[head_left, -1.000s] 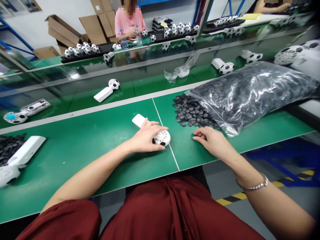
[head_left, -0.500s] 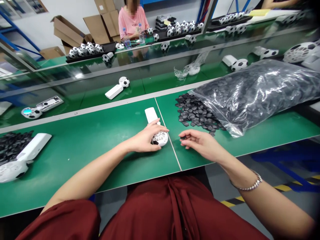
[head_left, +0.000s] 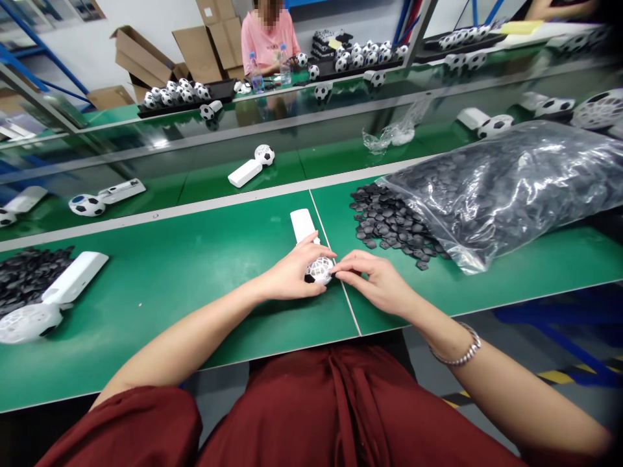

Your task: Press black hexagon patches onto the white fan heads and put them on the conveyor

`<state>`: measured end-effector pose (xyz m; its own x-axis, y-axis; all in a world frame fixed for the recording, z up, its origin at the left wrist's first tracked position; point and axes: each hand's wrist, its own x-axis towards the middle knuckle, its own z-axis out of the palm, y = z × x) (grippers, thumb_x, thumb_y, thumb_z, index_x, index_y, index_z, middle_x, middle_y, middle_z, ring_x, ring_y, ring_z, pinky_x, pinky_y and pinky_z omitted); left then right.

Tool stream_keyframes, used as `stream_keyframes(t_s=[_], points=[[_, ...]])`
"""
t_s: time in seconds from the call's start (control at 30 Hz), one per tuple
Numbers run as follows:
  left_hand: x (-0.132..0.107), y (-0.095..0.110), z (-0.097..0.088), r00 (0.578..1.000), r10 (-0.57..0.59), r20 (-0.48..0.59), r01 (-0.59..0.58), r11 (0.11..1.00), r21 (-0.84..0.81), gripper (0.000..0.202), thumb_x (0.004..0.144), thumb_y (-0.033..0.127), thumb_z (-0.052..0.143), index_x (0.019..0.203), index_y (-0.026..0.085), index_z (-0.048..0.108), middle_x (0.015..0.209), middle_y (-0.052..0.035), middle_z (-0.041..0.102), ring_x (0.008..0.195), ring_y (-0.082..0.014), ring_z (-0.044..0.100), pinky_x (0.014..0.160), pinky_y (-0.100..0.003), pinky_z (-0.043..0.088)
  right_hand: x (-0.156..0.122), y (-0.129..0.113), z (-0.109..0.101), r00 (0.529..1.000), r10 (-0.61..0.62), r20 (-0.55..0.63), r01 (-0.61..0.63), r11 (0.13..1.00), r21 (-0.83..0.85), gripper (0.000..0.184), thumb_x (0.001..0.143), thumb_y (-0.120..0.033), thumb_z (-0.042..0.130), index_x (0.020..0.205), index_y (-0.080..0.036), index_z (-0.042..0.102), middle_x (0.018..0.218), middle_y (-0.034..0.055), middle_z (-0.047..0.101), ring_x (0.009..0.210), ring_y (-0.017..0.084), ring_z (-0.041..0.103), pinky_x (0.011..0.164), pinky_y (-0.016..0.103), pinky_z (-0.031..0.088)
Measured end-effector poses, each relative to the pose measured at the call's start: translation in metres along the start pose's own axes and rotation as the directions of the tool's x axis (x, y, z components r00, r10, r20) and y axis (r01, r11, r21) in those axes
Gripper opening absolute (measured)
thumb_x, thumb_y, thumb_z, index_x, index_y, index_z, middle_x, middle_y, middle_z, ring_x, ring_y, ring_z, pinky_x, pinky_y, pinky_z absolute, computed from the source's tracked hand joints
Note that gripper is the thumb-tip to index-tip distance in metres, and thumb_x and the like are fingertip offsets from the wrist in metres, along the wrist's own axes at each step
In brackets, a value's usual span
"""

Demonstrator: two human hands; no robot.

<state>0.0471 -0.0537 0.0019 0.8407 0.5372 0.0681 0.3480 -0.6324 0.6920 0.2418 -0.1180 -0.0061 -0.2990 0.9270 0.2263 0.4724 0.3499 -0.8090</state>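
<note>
At the lower left of the frame, a pile of black pieces [head_left: 29,279] lies beside a finished-looking white handle-and-ball unit [head_left: 73,279]. Further up the left side, a second handle-and-ball unit [head_left: 88,205] lies on the green belt [head_left: 204,178], further right than half a second ago. At the upper left, a cardboard box [head_left: 221,11] carries a white label [head_left: 208,11], too small to read. In the upper middle, a seated person wears a pink shirt [head_left: 267,40] with dark lettering across the chest, blurred past reading, as is any print on the two plastic bottles [head_left: 285,72] nearby. The belt unit [head_left: 246,171] below them has also shifted rightward.

Just right of the frame's middle, the left hand [head_left: 296,271] is half curled around the lattice ball head [head_left: 320,269] of a white unit [head_left: 302,224], thumb on the near side, fingers on the far side. The unit's handle points up the frame; a second ago it slanted to the upper left. The right hand [head_left: 335,270] has its fingertips pinched together on a small black piece [head_left: 333,273] at the ball's right edge; a second ago that hand was beside the loose black pile [head_left: 389,220] at right, which spills from a clear plastic bag [head_left: 516,185].
</note>
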Motion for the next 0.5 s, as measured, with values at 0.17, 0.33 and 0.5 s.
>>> stream_keyframes(t_s=[0.17,0.33,0.5], points=[[0.001,0.001,0.001,1.0,-0.003,-0.023,0.002,1.0,-0.002,0.051,0.067,0.023,0.065,0.115,0.019,0.047,0.123,-0.0078,0.051,0.135,-0.0291,0.016,0.11,-0.049,0.017,0.001,0.001,0.003,0.996,0.09,-0.013,-0.088,0.992,0.088,0.007,0.082,-0.023,0.056,0.085,-0.02,0.061,0.08,0.0002,0.063,0.071,0.014,0.055,0.068,0.026,0.045],[0.004,0.007,0.003,0.997,-0.053,-0.055,0.052,0.998,-0.031,0.044,0.068,0.028,0.067,0.109,0.018,0.052,0.117,-0.0086,0.055,0.134,-0.0291,0.019,0.109,-0.049,0.019,0.004,-0.001,0.004,0.999,0.052,-0.002,-0.052,0.998,0.048,0.008,0.082,-0.022,0.055,0.079,-0.021,0.062,0.082,0.0005,0.064,0.08,0.015,0.057,0.076,0.028,0.043],[0.005,0.012,0.007,0.989,-0.079,-0.123,0.073,0.996,-0.05,0.033,0.069,0.02,0.063,0.101,0.018,0.054,0.111,-0.0079,0.058,0.131,-0.0278,0.027,0.108,-0.048,0.021,0.009,-0.001,0.002,0.997,0.065,-0.035,-0.063,0.996,0.057,0.005,0.079,-0.02,0.059,0.074,-0.019,0.061,0.075,-0.0003,0.062,0.073,0.014,0.056,0.07,0.027,0.042]])
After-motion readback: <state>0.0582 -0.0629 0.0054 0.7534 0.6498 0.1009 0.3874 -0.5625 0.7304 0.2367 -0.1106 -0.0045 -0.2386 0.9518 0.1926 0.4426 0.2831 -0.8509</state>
